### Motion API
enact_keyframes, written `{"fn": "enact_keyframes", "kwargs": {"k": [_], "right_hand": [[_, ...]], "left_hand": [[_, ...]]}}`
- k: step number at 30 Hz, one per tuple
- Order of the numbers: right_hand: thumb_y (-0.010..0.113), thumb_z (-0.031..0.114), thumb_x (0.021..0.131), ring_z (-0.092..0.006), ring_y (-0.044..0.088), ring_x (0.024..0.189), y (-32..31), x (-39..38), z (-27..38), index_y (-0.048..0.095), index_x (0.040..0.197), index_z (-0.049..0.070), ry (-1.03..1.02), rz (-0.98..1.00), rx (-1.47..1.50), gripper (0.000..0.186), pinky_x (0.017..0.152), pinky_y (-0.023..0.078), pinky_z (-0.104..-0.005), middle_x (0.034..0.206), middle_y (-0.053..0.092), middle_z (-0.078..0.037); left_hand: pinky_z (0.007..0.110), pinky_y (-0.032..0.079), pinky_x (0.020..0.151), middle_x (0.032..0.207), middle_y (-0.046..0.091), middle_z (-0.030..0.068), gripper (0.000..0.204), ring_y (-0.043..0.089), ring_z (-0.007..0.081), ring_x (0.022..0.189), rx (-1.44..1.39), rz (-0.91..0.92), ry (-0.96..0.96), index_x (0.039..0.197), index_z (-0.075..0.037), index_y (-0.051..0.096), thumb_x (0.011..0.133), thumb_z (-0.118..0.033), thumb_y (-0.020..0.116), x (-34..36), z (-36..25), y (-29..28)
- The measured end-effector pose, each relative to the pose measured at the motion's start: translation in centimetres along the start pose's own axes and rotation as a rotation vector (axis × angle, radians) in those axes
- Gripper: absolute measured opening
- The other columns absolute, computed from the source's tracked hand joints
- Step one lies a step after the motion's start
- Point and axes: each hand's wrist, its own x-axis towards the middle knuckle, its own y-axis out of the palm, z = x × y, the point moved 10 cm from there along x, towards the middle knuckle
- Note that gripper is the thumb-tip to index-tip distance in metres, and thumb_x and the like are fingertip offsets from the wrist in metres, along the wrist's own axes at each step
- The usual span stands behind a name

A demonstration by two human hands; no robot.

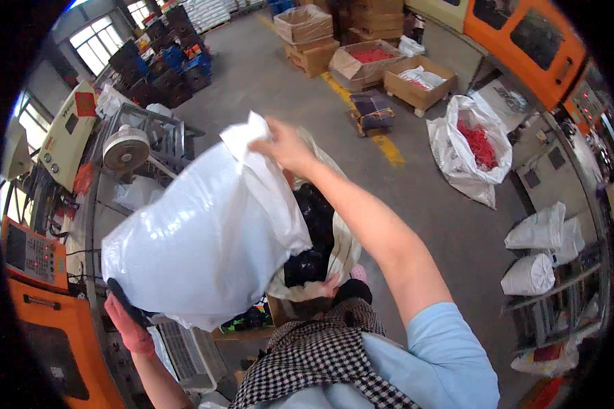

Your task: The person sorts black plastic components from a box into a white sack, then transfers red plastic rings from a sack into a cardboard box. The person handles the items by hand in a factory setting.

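Observation:
I hold a large white woven sack (191, 225) up in front of me, tilted toward the left. My right hand (283, 146) pinches its folded top corner. My left hand (129, 324), in a red and dark glove, grips the sack's lower left end. Just to the right and partly behind it, an open cream sack (342, 249) holds shiny black items (310, 232) that I cannot make out. A cardboard box (242, 324) with dark, green-patterned contents and a pale plastic crate (194, 358) are low by my legs, both partly hidden.
Orange machines (37, 324) and a fan (125, 146) line my left; more machines (512, 37) line the right. A sack of red pieces (450, 177), white sacks (529, 276) and cardboard boxes (419, 88) stand on the floor (430, 232). Dark blocks (164, 68) are stacked at back left.

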Motion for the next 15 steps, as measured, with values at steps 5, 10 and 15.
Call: {"fn": "enact_keyframes", "kwargs": {"k": [5,10,15], "right_hand": [[0.066,0.023,0.075,-0.0142,0.056,0.085,-2.1,-2.6,-9.6,0.050,0.105,0.000,0.178,0.156,0.087,0.041,0.073,0.044,-0.0267,0.092,0.060,-0.009],[0.062,0.023,0.079,-0.0129,0.055,0.083,-4.4,-4.9,-14.1,0.050,0.105,0.001,0.262,0.168,0.316,0.037,0.076,0.043,-0.0271,0.092,0.059,-0.007],[0.066,0.027,0.074,-0.0269,0.052,0.096,-10.1,-5.8,-16.2,0.047,0.110,0.000,0.148,-0.079,-0.335,0.049,0.086,0.038,-0.0351,0.100,0.056,-0.016]], "left_hand": [[0.029,0.037,0.085,0.104,0.045,0.0026,0.031,0.044,0.0131,0.096,0.087,0.007,-0.187,0.111,-0.006,0.039,0.091,-0.030,0.039,-0.8,-2.6,6.5],[0.027,0.037,0.079,0.094,0.047,0.0058,0.031,0.043,0.0123,0.086,0.508,-0.105,-0.211,0.103,0.001,0.044,0.090,-0.027,0.044,-2.6,-5.3,10.9],[0.030,0.036,0.078,0.094,0.047,0.0106,0.026,0.044,0.0187,0.087,0.776,-0.103,-0.135,0.099,0.001,0.047,0.090,-0.022,0.043,-2.6,-7.3,13.5]]}}
